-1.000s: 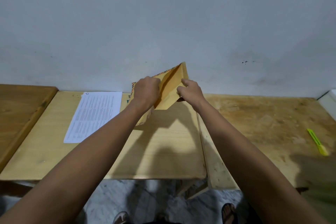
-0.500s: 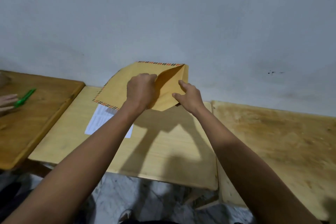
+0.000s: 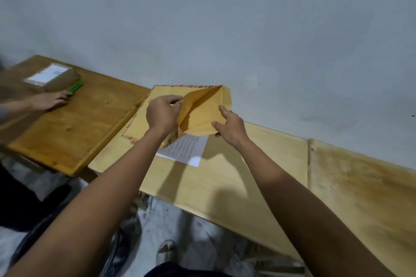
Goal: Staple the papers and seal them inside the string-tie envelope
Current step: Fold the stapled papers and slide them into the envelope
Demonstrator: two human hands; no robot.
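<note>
A yellow-brown envelope [image 3: 202, 110] with a striped red and black border is held up off the light wooden table [image 3: 258, 164], its mouth spread wide toward me. My left hand [image 3: 163, 112] pinches the near left lip of the mouth. My right hand [image 3: 229, 127] grips the right lip from below. White printed papers [image 3: 186, 149] lie flat on the table just under the envelope, partly hidden by it. No stapler is visible.
A darker wooden table [image 3: 67, 128] stands to the left, where another person's hand [image 3: 50, 100] rests beside a green tool [image 3: 75, 88] and a brown package [image 3: 54, 78]. A rough worn table [image 3: 364, 198] adjoins on the right. A grey wall is close behind.
My head has turned left, so the scene shifted right. The envelope has been opened wider and now hangs over the papers. The yellow-green tool on the right table has left the view.
</note>
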